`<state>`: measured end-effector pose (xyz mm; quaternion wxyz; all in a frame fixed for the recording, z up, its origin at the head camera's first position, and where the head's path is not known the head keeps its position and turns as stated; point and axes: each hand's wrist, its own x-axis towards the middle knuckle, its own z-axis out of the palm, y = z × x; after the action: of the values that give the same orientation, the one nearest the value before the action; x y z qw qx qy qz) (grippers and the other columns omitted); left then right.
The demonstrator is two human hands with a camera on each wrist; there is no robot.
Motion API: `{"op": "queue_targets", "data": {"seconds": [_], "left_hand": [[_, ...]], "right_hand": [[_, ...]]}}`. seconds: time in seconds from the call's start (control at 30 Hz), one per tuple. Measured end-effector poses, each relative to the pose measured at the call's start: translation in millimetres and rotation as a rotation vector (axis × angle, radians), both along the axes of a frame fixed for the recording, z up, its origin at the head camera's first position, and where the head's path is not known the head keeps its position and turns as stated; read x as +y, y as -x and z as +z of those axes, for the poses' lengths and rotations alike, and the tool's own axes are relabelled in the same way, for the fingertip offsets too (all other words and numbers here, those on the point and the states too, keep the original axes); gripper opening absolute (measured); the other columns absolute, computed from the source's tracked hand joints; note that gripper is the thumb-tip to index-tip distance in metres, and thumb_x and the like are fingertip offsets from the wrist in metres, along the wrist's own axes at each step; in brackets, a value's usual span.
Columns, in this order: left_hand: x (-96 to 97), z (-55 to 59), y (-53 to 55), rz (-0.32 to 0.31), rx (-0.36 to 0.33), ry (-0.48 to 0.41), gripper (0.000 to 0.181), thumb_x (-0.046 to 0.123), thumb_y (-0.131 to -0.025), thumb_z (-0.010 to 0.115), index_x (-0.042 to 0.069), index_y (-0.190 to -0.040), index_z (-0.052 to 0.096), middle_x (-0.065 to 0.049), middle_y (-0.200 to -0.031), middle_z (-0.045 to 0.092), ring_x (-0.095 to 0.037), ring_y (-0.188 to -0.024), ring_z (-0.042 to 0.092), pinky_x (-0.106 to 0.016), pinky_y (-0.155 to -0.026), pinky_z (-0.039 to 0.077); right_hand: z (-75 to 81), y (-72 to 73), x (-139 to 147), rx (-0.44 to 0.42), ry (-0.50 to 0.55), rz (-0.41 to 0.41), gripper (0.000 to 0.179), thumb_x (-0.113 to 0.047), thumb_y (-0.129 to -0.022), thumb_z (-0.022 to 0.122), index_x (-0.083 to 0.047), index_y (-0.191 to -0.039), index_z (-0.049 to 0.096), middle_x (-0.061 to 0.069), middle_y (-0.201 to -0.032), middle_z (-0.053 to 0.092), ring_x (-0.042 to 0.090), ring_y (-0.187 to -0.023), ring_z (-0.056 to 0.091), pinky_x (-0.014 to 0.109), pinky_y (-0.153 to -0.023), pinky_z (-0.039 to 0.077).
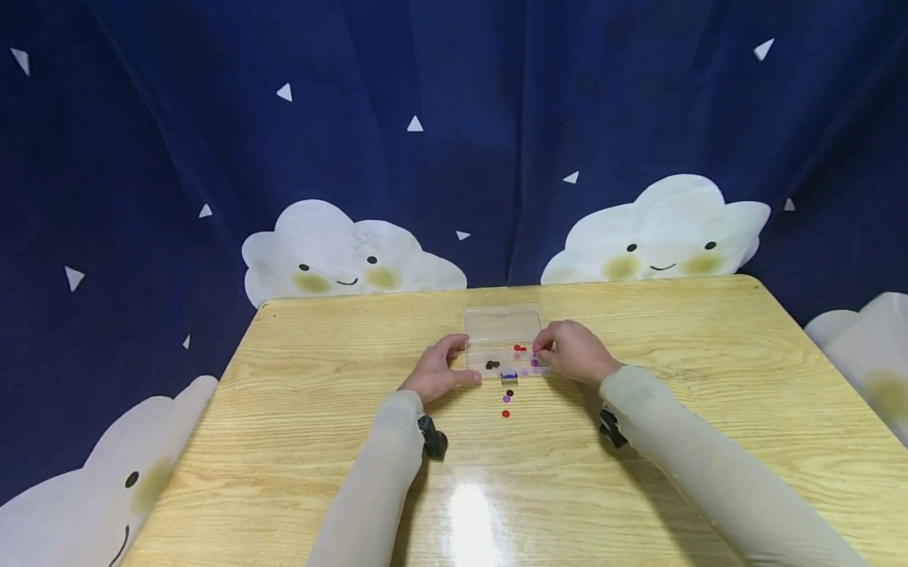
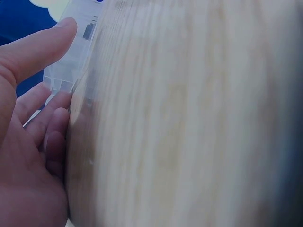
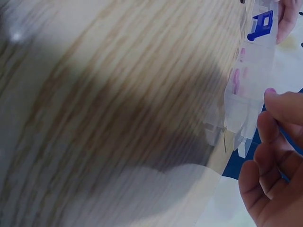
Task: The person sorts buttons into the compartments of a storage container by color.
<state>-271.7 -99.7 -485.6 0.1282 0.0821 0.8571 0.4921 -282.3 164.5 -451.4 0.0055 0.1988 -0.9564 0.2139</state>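
Observation:
A clear plastic compartment box (image 1: 495, 371) stands with its lid (image 1: 503, 322) raised at the back and a blue latch (image 3: 261, 26) at the front. My left hand (image 1: 432, 373) rests at its left front corner, thumb extended along the front and fingers by the left end. Over the right end, my right hand (image 1: 574, 352) pinches a small purple round piece (image 3: 270, 91) between thumb and finger. Inside lie dark pieces (image 1: 492, 365) at the left, red pieces (image 1: 520, 349) near the middle and pink-purple pieces (image 3: 236, 80) at the right.
On the wooden table (image 1: 318, 472), a dark piece (image 1: 509, 392), a purple piece (image 1: 506, 399) and a red piece (image 1: 506, 414) lie in front of the box. A dark blue curtain (image 1: 450, 167) with white clouds hangs behind the table.

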Motion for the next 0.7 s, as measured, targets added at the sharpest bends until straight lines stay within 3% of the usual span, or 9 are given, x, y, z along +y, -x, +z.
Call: {"op": "queue_targets", "data": {"seconds": [0.7], "left_hand": [[0.9,0.1,1.1,0.002,0.005,0.000,0.078,0.022,-0.082,0.082,0.018,-0.149,0.044,-0.007,-0.147,0.050,-0.028,-0.132,0.045,-0.044,-0.115,0.038]], "right_hand": [[1.4,-5.9,-0.6,0.013,0.016,0.039,0.009,-0.006,-0.088,0.070,-0.007,-0.092,0.078,0.006,-0.090,0.074,0.018,-0.082,0.064,0.040,-0.082,0.055]]}}
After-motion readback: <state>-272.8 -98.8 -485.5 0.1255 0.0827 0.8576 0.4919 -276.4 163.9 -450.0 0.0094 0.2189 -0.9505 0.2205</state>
